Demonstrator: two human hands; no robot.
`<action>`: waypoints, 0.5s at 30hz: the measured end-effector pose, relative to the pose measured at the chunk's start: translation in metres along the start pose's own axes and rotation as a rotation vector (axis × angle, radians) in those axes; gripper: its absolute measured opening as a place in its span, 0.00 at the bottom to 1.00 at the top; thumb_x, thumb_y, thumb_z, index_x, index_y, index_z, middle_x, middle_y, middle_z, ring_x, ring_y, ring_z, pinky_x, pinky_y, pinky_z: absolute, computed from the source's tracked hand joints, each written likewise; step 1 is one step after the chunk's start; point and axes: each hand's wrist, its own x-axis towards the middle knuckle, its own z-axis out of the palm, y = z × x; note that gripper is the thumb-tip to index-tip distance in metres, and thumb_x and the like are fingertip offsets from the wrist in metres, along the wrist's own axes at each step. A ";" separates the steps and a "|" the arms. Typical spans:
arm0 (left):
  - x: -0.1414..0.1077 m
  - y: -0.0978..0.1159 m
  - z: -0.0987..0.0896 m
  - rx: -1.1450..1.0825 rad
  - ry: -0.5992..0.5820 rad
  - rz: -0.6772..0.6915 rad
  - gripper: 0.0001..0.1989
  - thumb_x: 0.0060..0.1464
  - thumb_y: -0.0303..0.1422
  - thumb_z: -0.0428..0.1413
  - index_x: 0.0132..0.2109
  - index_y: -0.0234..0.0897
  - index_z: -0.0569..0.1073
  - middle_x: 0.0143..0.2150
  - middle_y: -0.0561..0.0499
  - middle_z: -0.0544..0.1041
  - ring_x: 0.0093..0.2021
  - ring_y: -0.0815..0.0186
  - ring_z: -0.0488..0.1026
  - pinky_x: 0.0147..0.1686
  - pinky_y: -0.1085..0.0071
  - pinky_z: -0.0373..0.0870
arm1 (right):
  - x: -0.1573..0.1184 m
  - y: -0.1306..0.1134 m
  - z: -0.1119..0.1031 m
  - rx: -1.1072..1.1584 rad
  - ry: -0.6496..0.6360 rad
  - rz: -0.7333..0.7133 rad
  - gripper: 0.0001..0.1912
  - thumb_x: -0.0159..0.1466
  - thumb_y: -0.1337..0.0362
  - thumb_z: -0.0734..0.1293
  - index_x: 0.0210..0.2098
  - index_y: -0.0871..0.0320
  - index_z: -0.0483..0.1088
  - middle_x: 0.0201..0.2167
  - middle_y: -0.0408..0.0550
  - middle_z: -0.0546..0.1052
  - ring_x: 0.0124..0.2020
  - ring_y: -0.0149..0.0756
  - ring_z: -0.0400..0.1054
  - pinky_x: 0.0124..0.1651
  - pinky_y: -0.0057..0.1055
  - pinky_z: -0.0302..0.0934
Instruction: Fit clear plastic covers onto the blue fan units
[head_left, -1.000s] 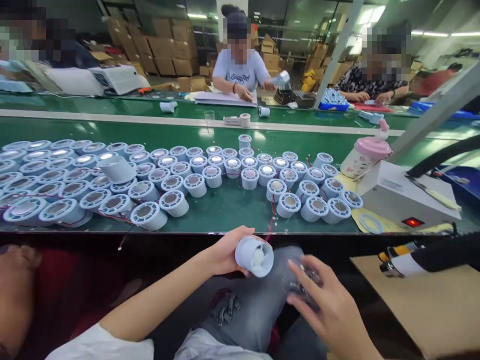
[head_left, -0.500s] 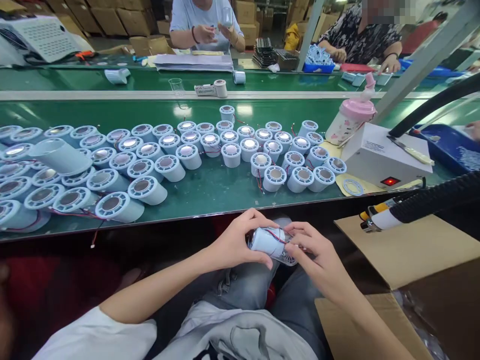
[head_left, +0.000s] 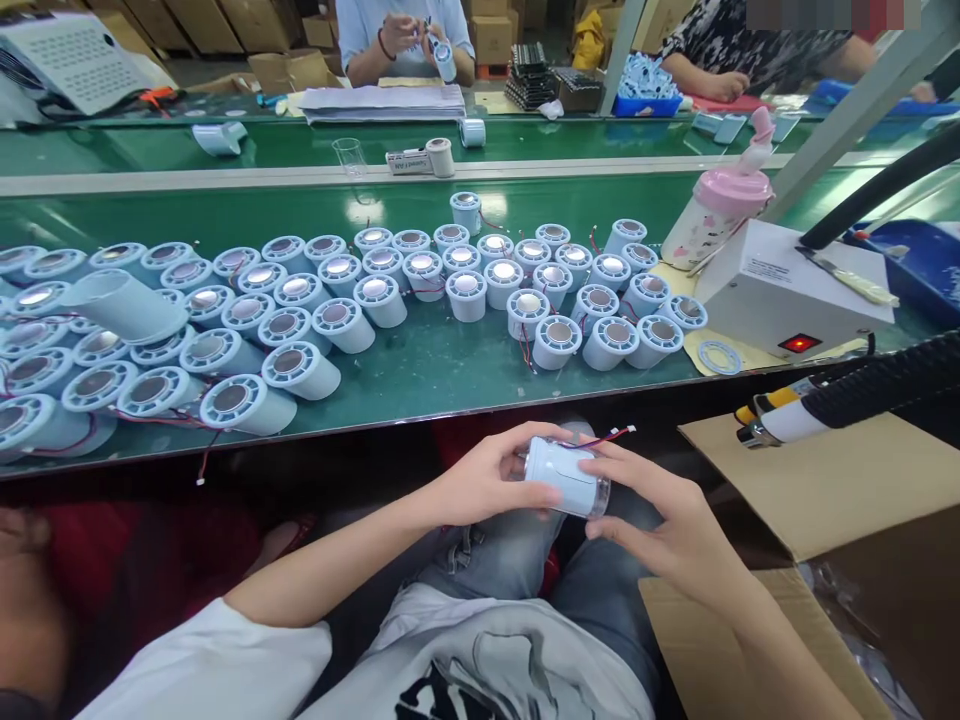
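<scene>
Above my lap I hold a light-blue cylindrical housing (head_left: 564, 476) lying on its side, with a clear plastic cup (head_left: 602, 497) around its right end. My left hand (head_left: 499, 478) is wrapped round the left end, thumb in front and fingers behind. At the right end, the fingers and thumb of my right hand (head_left: 656, 500) grip the housing and the clear rim. Thin red and dark wires (head_left: 611, 437) with small white connectors stick out over the top, past the right fingers. On the bench in front stand many similar blue housings (head_left: 300, 370) with round metal discs in their tops.
To the right stand a grey box with a red lit switch (head_left: 799, 343), a pink-lidded bottle (head_left: 724, 205) and a black hose with a metal nozzle (head_left: 780, 425). An open cardboard box (head_left: 825, 480) is below. Two co-workers sit across the green bench (head_left: 420, 375).
The clear cup now sits over the housing's right end. The wires, earlier lying along the housing's side, now stick up at the top. Both hands have shifted slightly right.
</scene>
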 end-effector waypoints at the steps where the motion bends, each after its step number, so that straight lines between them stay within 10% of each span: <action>1: -0.001 0.001 0.000 0.009 -0.019 -0.018 0.30 0.49 0.35 0.63 0.59 0.43 0.65 0.53 0.44 0.71 0.44 0.62 0.74 0.37 0.69 0.74 | -0.002 0.000 0.000 -0.033 0.003 -0.015 0.20 0.55 0.65 0.74 0.48 0.50 0.74 0.54 0.50 0.73 0.56 0.51 0.66 0.58 0.46 0.63; 15: -0.013 0.013 0.001 0.280 -0.055 0.160 0.37 0.42 0.32 0.67 0.61 0.45 0.66 0.61 0.43 0.68 0.58 0.54 0.68 0.55 0.60 0.68 | -0.008 -0.010 -0.003 0.409 -0.125 0.283 0.20 0.59 0.62 0.73 0.50 0.47 0.67 0.51 0.44 0.71 0.50 0.36 0.69 0.53 0.30 0.68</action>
